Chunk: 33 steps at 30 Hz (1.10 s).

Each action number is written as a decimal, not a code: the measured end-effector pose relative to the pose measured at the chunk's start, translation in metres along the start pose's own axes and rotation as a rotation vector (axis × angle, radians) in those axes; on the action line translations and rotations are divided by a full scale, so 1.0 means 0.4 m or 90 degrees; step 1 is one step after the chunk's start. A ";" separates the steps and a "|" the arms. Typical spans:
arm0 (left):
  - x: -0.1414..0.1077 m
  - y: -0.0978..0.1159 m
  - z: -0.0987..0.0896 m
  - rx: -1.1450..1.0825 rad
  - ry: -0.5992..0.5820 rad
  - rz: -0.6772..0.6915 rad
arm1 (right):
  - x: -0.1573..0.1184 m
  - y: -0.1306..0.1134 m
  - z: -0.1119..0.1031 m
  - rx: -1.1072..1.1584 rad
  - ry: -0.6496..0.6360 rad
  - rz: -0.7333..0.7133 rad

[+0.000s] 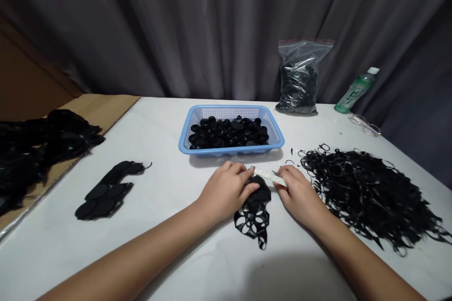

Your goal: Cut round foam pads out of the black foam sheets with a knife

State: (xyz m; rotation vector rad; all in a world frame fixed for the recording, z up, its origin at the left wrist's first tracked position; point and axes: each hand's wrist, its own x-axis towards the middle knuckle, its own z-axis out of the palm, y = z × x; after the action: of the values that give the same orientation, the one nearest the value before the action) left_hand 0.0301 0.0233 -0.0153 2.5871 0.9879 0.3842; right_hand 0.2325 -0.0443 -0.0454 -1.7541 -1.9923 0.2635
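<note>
My left hand (226, 190) is closed, its thumb and fingers pressed on a thin black sheet of joined discs (259, 194) lying on the table. The lower part of that sheet has round holes, with thin black webbing around them. My right hand (296, 195) is closed on a slim, pale, flat tool (266, 175) just above the sheet's top edge. A small pointed metallic part shows by the right fingers, and a bit of red is at the tool's left end, touching or close to my left fingertips. The tool's exact kind is unclear.
A blue basket (231, 151) of black round pieces stands ahead. To the right lie a heap of black scraps (374, 197), glasses (365, 125) and a green bottle (355, 91); a zip bag (299, 82) stands behind. Leftward are a disc sheet (106, 193) and black material (45, 146) on cardboard.
</note>
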 end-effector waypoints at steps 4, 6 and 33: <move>0.000 0.013 0.020 -0.062 0.031 0.000 | 0.000 -0.007 -0.005 0.008 -0.005 0.003; -0.006 0.022 0.016 -0.164 0.018 -0.004 | 0.000 -0.008 -0.007 0.016 -0.007 0.004; -0.039 0.032 -0.028 -0.874 -0.049 -0.213 | -0.022 -0.086 -0.041 0.923 0.038 0.253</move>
State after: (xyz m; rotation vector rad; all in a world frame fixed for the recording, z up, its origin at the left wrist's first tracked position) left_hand 0.0221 0.0062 -0.0021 1.1748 0.6875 0.5792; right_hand 0.2105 -0.0612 -0.0182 -1.0351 -0.8022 1.3320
